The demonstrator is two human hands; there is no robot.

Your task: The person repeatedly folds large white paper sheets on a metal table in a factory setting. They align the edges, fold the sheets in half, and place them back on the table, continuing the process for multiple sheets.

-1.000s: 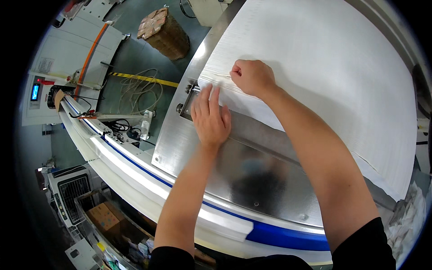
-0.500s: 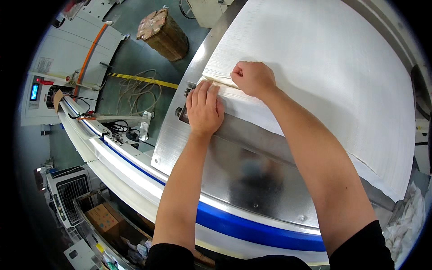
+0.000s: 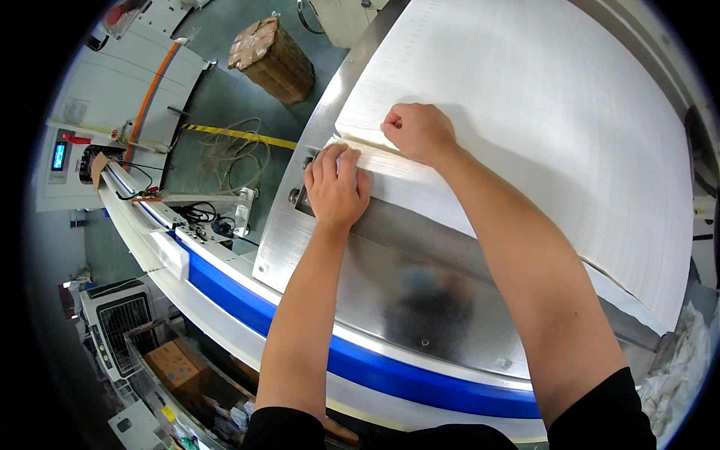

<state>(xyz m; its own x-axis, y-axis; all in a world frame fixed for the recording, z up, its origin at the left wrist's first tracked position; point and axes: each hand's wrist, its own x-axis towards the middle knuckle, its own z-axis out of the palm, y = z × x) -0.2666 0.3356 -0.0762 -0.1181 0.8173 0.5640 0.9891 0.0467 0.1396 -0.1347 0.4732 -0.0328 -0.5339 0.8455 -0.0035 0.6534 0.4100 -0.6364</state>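
A wide white sheet [image 3: 540,105] lies over a shiny steel table [image 3: 420,292]. My left hand [image 3: 335,187] rests flat, fingers together, on the sheet's near-left corner at the table's edge, beside a small metal bracket [image 3: 300,199]. My right hand [image 3: 418,131] is curled in a loose fist a little farther along, pinching up a narrow fold of the sheet's near edge [image 3: 375,154]. Both forearms reach in from below over the steel.
A blue and white rail [image 3: 247,304] runs along the table's front. On the grey floor to the left are a wrapped brown bundle [image 3: 274,60], loose cables [image 3: 225,146] and a yellow line. A white control box [image 3: 64,154] and cardboard boxes [image 3: 172,364] stand lower left. White rags [image 3: 679,367] lie at right.
My left hand has slid forward from the bare steel up onto the sheet's corner. The right hand holds its place at the sheet's edge.
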